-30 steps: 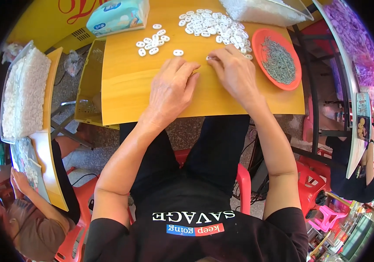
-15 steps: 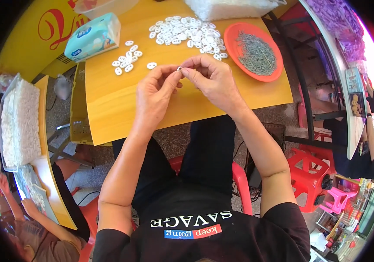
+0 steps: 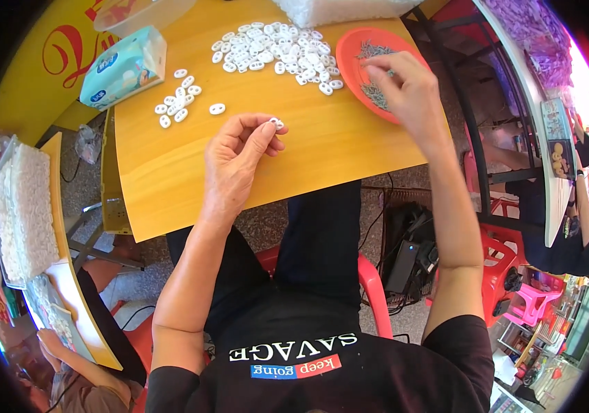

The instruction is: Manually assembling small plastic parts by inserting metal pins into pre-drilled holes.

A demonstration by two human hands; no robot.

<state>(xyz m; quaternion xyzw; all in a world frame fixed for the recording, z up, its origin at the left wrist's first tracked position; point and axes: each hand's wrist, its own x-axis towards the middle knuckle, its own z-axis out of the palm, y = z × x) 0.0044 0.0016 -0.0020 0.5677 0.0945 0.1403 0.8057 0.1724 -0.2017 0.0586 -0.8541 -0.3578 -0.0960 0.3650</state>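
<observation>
Between thumb and fingertips, my left hand (image 3: 234, 158) pinches a small white oval piece with two holes (image 3: 276, 124) above the near middle of the table. My right hand (image 3: 413, 93) is over the red plate (image 3: 347, 54) at the right, fingers curled together; whether a pin sits in them I cannot make out. Thin grey metal pins or screws (image 3: 375, 50) lie heaped on that plate, partly covered by the hand. Many matching white ovals form a large pile (image 3: 274, 49) beyond my hands. A smaller group (image 3: 179, 102) lies left, with a single white oval (image 3: 217, 109) beside it.
The yellow table (image 3: 164, 179) carries a tissue pack (image 3: 126, 67) at its left and a clear tub of white pieces (image 3: 343, 9) at the back. Another tub (image 3: 29, 210) stands on a side table at far left, where a person's hands show. Red stools (image 3: 504, 265) are at the right.
My right hand has left the white oval and moved right, over the red plate. My left hand keeps the oval, now on its own. The view has shifted slightly.
</observation>
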